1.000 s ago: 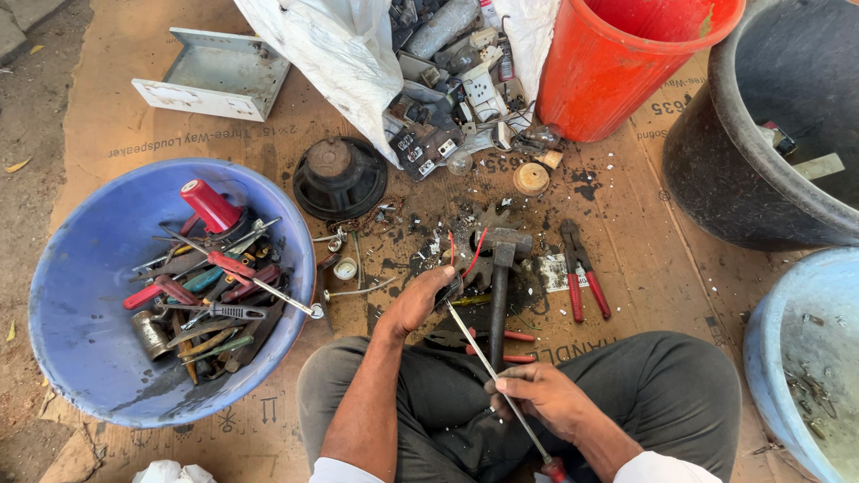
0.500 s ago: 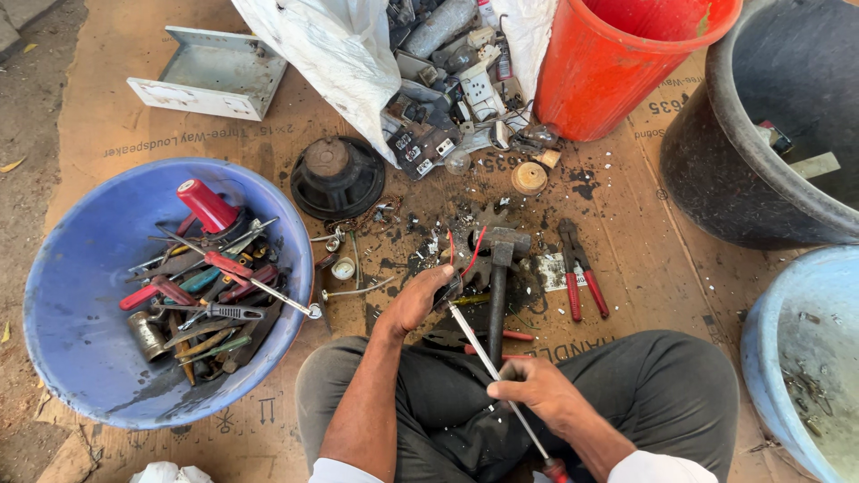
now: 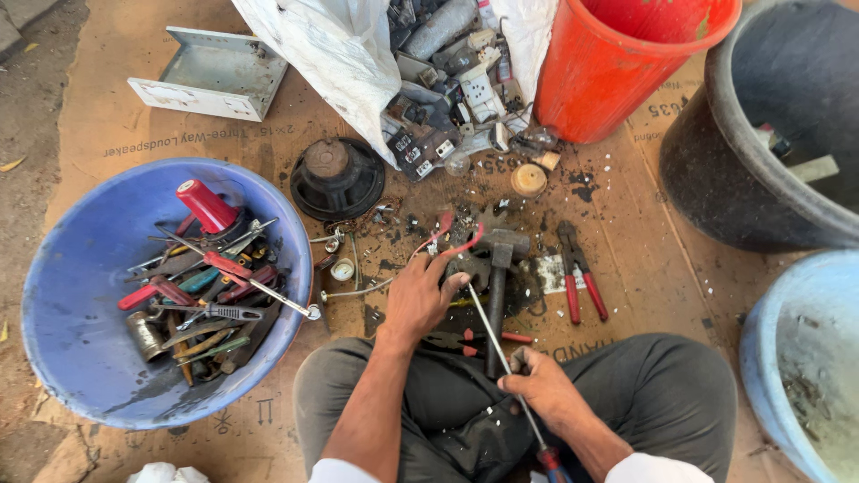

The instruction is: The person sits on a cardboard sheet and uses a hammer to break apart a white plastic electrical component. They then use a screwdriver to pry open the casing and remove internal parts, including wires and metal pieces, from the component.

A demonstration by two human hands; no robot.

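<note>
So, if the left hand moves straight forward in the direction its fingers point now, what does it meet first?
The left hand already rests its fingers on a dark metal part with red wires. Straight on, it would likely press into that part first; beyond it lies the hammer head. Depth is unclear.

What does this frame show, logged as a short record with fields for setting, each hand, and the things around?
Setting: person seated cross-legged on cardboard sheet, seen from above
Left hand: pressing down on a small dark metal part
Right hand: gripping a long screwdriver, tip at the part
Beside the part: hammer, red-handled pliers
Left of person: blue basin of hand tools
Behind: speaker, white sack spilling electrical scrap, red bucket, black tub
</note>
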